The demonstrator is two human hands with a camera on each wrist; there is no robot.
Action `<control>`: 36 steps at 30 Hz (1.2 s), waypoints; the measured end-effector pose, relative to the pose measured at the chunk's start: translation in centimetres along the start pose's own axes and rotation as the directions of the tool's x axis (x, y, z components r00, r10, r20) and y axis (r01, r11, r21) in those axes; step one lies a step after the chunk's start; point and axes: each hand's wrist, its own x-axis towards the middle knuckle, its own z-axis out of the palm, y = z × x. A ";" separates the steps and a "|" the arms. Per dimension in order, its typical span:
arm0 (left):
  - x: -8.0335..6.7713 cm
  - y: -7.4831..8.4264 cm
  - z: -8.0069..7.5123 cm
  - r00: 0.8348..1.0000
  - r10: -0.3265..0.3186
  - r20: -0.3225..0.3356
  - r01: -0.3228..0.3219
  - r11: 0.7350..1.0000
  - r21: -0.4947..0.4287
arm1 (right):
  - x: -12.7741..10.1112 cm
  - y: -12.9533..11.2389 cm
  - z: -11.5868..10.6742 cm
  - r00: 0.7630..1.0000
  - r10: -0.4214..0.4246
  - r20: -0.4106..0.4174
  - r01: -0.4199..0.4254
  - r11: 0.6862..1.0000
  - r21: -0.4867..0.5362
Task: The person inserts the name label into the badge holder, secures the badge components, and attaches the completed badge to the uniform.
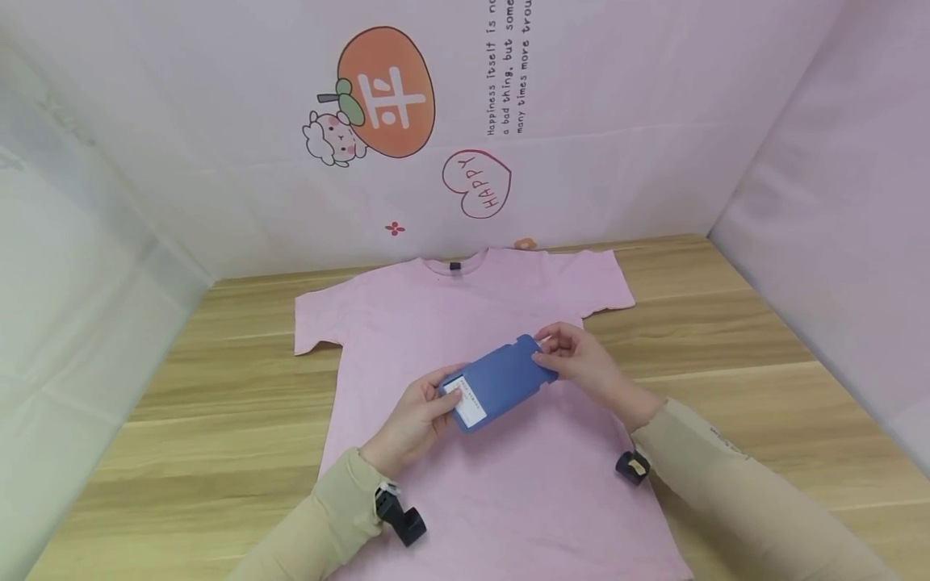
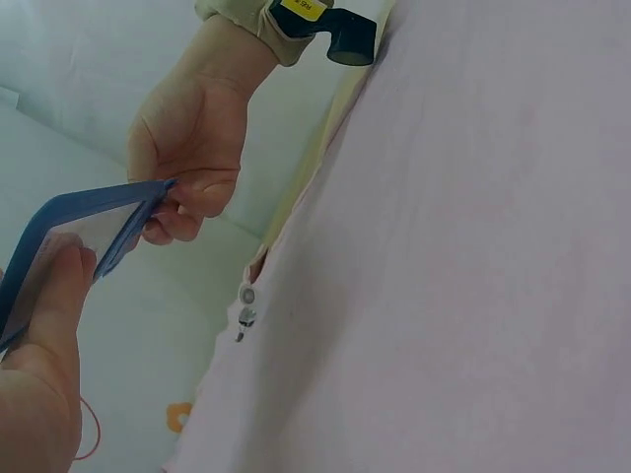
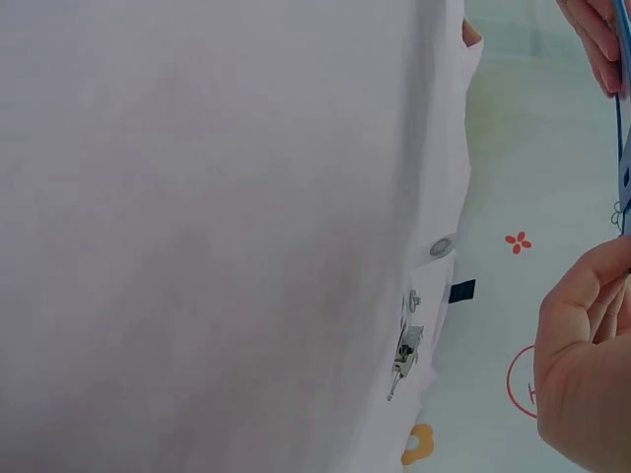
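Blue card holder (image 1: 499,382) held above pink T-shirt (image 1: 465,323) spread flat on bench (image 1: 726,339), left hand (image 1: 414,420) fingers pinching labelled end, right hand (image 1: 581,363) fingers pinching opposite end, decorated backdrop (image 1: 407,105) behind.

The pink T-shirt (image 1: 501,452) is lying flat on the wooden table (image 1: 218,420), so hands are passing freely above it. Bare wood is showing left and right of the T-shirt. Behind the T-shirt the back wall (image 1: 617,121) is closing the way, and side walls are standing beyond both sleeves.
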 end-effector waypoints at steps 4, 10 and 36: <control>0.0 0.0 0.0 1.000 0.004 0.008 -0.004 1.000 -0.005 | 0.1 0.0 -0.2 1.000 -0.009 0.027 0.009 1.000 0.013; 0.2 -0.2 -0.1 1.000 0.005 -0.018 -0.005 1.000 0.023 | 0.2 -0.2 -0.3 0.998 0.002 0.062 -0.002 1.000 0.007; 0.1 -0.6 -0.2 1.000 0.002 0.023 -0.004 0.998 0.063 | 0.2 0.1 -0.1 0.998 0.011 0.067 -0.011 1.000 0.003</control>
